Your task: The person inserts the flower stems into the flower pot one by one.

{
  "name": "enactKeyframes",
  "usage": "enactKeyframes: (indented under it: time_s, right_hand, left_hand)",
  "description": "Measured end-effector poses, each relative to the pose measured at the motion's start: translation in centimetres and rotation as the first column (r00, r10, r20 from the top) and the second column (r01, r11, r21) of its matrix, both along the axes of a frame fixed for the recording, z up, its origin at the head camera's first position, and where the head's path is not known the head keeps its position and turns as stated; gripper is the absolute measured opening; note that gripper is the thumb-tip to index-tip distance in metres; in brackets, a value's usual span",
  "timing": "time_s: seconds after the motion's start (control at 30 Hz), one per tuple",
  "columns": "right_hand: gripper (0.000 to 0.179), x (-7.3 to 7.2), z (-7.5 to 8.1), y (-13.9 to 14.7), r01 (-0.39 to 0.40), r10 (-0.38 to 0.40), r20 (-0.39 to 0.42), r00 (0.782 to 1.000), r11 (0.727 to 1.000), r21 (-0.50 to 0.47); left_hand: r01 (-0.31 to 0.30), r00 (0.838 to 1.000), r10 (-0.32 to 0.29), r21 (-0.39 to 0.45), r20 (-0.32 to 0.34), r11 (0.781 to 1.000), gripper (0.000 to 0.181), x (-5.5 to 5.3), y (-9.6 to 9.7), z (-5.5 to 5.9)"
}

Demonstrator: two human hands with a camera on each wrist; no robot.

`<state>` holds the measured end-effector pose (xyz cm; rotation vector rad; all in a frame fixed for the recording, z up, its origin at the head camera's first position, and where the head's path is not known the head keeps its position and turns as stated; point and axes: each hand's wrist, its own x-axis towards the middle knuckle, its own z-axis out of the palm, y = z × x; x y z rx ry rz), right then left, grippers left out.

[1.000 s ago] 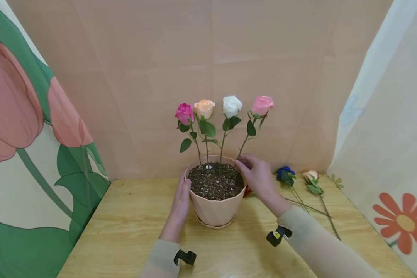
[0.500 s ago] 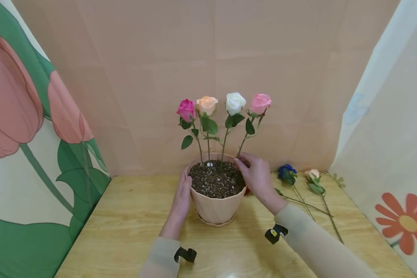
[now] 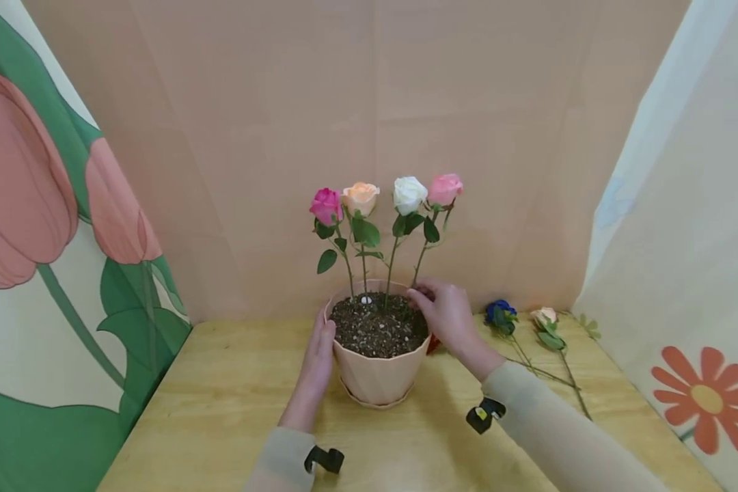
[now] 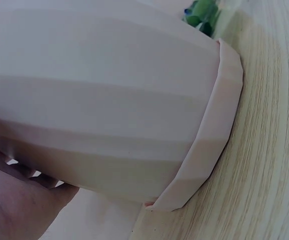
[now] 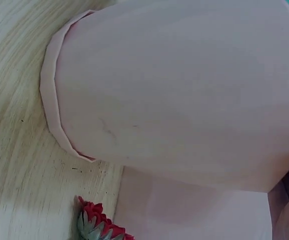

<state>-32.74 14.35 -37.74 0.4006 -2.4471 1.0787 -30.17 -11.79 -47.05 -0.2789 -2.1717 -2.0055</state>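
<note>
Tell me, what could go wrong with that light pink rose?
The right hand pinches the light pink rose low on its stem, so the flower might tip over if released too soon. In the head view, it appears right beside the white rose, so the two could snag.

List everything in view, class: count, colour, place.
Table: one, tan, foreground
Pot, saucer: one each, pink, on table
Soil: one bed, brown, in pot
Speck: one, white, on soil
Standing roses: three, magenta, peach, white, potted
Pinched rose: one, pink, pot's edge
Loose roses: three, blue, cream, red, tabletop
Backdrop: one, beige, behind
Floral panels: two, multicoloured, sides
Sleeves: two, beige, foreground
Cameras: two, black, on sleeves
Left hand: one, on pot
Right hand: one, pinching rose
</note>
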Motion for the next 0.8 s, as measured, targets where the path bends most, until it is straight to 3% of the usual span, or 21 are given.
enactKeyframes:
  time_s: [0.43, 0.8]
  right_hand:
    - [0.013, 0.1, 0.0, 0.0, 0.036, -0.029, 0.071, 0.997, 0.995, -0.097]
    - [0.022, 0.5, 1.0, 0.2, 0.058, -0.038, 0.126, 0.991, 0.985, -0.165]
  left_hand:
    - [0.009, 1.0, -0.009, 0.013, -0.009, 1.0, 0.061, 0.2, 0.0, -0.3]
    - [0.021, 1.0, -0.021, 0.026, -0.02, 0.999, 0.06, 0.1, 0.1, -0.1]
